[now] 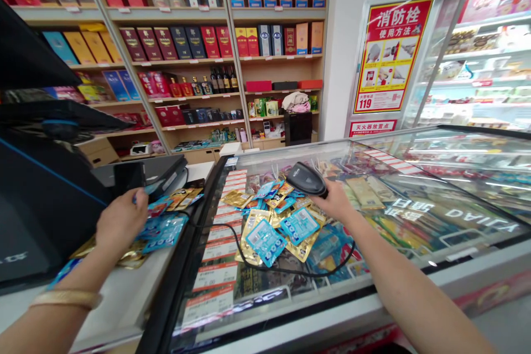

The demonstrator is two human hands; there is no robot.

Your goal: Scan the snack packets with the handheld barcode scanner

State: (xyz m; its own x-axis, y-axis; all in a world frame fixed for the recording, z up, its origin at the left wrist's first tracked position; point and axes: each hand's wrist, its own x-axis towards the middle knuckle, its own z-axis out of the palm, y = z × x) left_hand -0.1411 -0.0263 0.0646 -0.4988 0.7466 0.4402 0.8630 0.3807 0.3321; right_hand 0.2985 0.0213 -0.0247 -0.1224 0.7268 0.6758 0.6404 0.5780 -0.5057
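My right hand [334,202] grips a black handheld barcode scanner [306,180] above the glass lid of a chest freezer [440,210]. A black cable [265,268] runs from it across the glass. Beneath that hand lies a heap of blue and gold sachets [269,227]. My left hand [121,225] is over the white counter [120,310], its fingers closed around the lower edge of a black smartphone [129,177]. Blue sachets [161,233] and gold packets [131,255] lie just below that hand.
A black till and card terminal [145,172] stand at the left. Wooden shelves of boxed liquor [178,38] fill the back wall. A red fire-hydrant notice [392,55] hangs on the white pillar, beside a lit chilled display case [477,61] at the right.
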